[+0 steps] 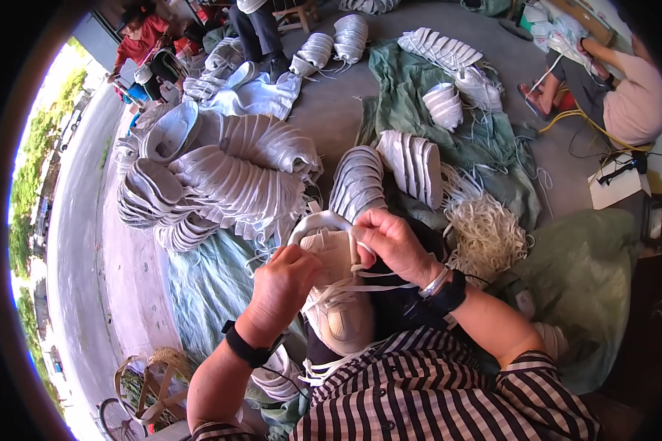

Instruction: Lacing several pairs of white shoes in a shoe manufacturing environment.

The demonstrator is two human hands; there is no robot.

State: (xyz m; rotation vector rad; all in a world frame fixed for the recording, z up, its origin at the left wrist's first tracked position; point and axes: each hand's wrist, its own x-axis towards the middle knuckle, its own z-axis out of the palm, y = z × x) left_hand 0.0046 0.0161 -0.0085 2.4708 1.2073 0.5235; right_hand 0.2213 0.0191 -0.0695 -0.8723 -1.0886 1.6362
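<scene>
A white and cream shoe upper (340, 323) lies in my lap, toe toward me, its tongue and padded collar away from me. A pale shoelace (338, 292) crosses loosely over its front. My left hand (288, 275) is closed on the left edge of the upper, beside the tongue; its fingertips are partly hidden. On the other side my right hand (393, 242) pinches the lace between thumb and forefinger, by the right eyelet edge near the collar. Just beyond stands a nested stack of white uppers (359, 180).
Large rows of nested uppers (235, 184) lie ahead to the left. A heap of loose white laces (485, 231) sits ahead to the right, beside green sheeting (397, 81). A woven basket (154, 382) is at lower left. Other people (632, 95) sit at the far right and far left.
</scene>
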